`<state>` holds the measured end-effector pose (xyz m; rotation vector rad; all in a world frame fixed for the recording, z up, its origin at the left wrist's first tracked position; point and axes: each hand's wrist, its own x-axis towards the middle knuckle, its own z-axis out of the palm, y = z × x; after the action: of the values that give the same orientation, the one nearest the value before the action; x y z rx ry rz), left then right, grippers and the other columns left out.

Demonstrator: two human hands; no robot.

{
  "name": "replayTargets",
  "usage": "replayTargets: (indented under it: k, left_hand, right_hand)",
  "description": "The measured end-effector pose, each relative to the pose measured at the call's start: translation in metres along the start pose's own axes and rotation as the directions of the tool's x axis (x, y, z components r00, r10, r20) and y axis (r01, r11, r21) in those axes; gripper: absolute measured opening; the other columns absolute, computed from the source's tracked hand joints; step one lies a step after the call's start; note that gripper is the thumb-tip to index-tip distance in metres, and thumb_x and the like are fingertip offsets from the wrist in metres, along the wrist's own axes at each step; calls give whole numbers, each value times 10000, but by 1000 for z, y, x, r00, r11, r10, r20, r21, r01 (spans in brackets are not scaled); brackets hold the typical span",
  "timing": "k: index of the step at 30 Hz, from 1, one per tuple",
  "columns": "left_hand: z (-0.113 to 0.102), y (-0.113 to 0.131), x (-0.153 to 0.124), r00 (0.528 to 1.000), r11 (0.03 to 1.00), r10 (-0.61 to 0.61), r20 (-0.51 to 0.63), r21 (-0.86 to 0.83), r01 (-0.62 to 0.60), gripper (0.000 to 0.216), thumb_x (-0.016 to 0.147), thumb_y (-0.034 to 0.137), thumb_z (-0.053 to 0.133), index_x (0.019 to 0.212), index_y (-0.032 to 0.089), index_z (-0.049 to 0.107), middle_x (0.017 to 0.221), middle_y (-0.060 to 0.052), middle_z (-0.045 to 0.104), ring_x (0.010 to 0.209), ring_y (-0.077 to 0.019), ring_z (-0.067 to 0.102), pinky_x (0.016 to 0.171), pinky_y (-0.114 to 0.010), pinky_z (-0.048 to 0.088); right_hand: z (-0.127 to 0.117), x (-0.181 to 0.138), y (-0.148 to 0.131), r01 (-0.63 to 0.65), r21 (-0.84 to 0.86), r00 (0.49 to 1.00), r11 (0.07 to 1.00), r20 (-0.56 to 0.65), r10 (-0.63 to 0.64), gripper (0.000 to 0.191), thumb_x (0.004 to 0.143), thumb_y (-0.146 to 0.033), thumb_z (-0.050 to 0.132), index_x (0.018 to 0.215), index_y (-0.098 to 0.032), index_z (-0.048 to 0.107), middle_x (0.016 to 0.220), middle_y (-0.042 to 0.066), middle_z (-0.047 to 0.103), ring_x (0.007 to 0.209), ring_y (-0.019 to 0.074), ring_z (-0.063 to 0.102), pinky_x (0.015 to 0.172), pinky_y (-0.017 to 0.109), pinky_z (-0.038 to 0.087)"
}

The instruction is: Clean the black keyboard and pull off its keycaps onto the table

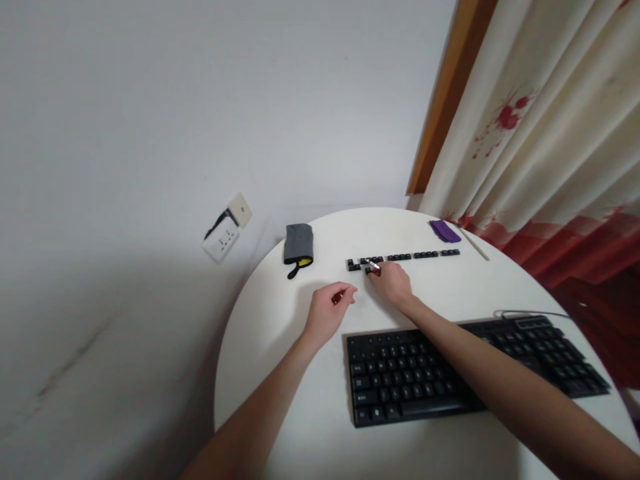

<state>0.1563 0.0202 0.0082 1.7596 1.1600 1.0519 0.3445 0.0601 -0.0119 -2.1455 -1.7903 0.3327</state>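
My right hand (pixel 393 283) is closed around a slim silver-tipped tool (pixel 373 265), its fingertips by a small black keycap (pixel 367 271) on the white table. Whether the fingers touch that keycap is hard to see. Several more black keycaps (pixel 399 257) lie in a row just beyond, with a small cluster (pixel 353 265) at the left end. To the left, my left hand (pixel 327 308) hovers over the tabletop with fingers curled together; something dark red shows inside, too small to name. A black keyboard (pixel 400 373) lies below my right forearm, which hides part of it.
A grey pouch (pixel 299 244) with yellow lining stands near the table's (pixel 270 320) back left edge, by the wall. At the back right are a purple cloth (pixel 445 231) and a thin stick (pixel 474 243). The keyboard cable (pixel 530 312) runs right; a curtain (pixel 560 133) hangs behind.
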Motion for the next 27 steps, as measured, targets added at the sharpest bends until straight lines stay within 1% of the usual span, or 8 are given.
replayTargets:
  k: [13,27]
  left_hand:
    - [0,-4,1,1000,1000,10,11,2,-10,248,893,344,578,827,160,729,707,-24,700,652,-156,603,615,-240,431]
    - [0,2,-1,1000,1000,4,-1,8,-4,240,889,327,574,815,156,725,683,-18,690,615,-142,574,579,-230,410]
  right_hand:
    - [4,9,-11,-18,9,1000,1000,-4,18,218,890,-332,548,916,-200,720,950,104,741,901,238,686,720,268,451]
    - [1,6,-13,-1,34,1000,999,4,1,221,905,-311,540,951,-193,722,988,110,737,895,227,682,718,265,439]
